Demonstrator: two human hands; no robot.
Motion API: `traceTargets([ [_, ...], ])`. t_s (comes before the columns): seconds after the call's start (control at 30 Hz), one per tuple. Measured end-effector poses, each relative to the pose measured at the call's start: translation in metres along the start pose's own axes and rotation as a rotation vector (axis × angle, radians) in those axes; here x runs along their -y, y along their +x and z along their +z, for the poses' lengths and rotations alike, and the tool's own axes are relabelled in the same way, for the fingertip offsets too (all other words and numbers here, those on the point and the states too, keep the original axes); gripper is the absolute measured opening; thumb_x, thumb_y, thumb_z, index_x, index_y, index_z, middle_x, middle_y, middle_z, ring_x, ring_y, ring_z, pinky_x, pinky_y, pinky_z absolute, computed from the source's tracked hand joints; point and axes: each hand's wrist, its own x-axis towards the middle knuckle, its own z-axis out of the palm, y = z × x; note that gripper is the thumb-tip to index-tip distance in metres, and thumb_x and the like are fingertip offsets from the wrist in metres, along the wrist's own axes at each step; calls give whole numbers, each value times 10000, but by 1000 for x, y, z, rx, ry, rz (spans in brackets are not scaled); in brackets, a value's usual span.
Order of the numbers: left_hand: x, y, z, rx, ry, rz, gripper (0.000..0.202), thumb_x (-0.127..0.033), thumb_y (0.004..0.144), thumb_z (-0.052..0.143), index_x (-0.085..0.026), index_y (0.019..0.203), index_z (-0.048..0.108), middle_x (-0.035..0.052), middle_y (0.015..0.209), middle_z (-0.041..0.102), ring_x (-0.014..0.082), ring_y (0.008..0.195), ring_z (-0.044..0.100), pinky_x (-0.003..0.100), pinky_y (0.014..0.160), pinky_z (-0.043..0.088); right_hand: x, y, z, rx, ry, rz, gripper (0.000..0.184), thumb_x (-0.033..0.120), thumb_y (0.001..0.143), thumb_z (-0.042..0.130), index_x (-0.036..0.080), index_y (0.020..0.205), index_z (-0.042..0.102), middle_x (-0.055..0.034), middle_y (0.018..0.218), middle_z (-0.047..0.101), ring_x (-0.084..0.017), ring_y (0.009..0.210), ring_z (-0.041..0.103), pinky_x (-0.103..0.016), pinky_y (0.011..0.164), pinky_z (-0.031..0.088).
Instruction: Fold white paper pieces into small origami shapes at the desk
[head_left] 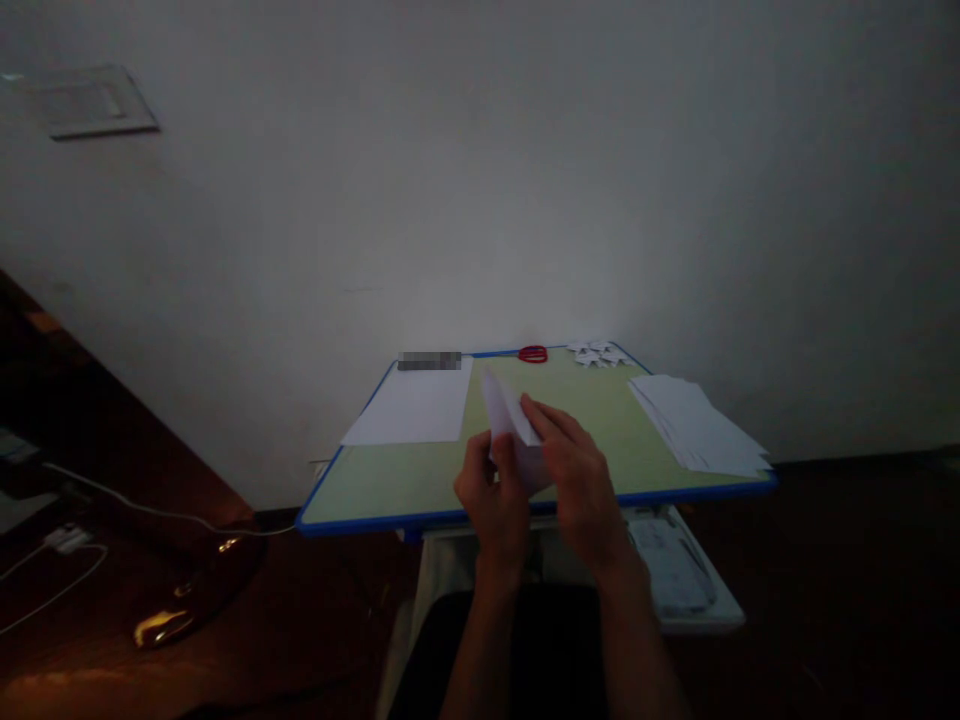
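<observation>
Both my hands hold a folded white paper [508, 412] above the near edge of a small green table with a blue rim [375, 520]. My left hand [491, 492] pinches the paper's lower left part, fingers closed on it. The fingers of my right hand [577, 470] lie along the paper's right side and grip it. Part of the paper stands up between the hands, and its lower part is hidden behind them.
A white sheet [415, 408] lies on the table's left, a stack of white sheets [697, 425] on its right. Red-handled scissors [532, 353] and white paper cut-outs [598, 353] lie at the far edge by the wall. Cables [112, 495] run across the dark floor at left.
</observation>
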Motion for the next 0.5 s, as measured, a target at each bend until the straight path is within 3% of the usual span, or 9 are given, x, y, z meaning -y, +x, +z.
traceTargets([
  [0.07, 0, 1, -2, -5, -26, 1, 537, -663, 970, 496, -171, 869, 688, -3, 683, 644, 137, 596, 552, 219, 539, 413, 2, 1, 0, 17, 38, 19, 426, 315, 1081, 394, 289, 1463, 582, -83, 1436, 626, -239, 1332, 578, -446, 1117, 467],
  [0.23, 0, -2, -5, 119, -209, 25, 663, -720, 988, 354, -158, 1010, 705, 47, 791, 697, 161, 667, 598, 235, 579, 455, 5, 5, 0, -99, 23, 37, 410, 314, 1016, 585, 286, 1423, 617, -89, 1269, 686, -223, 1173, 655, -376, 1007, 532],
  [0.4, -6, -1, -5, 249, -304, 93, 688, -775, 879, 537, -161, 1139, 708, 90, 944, 758, 206, 792, 688, 257, 662, 524, 8, 7, 0, -242, 37, 152, 414, 371, 984, 624, 247, 1378, 652, -102, 1237, 715, -246, 1139, 669, -386, 961, 541],
  [0.5, -12, 1, -3, 247, -357, 27, 618, -714, 836, 668, -161, 1107, 726, 88, 932, 779, 206, 784, 715, 254, 659, 543, 11, 7, 0, -311, 83, 267, 436, 431, 939, 672, 222, 1322, 684, -120, 1271, 716, -267, 1131, 672, -397, 932, 551],
])
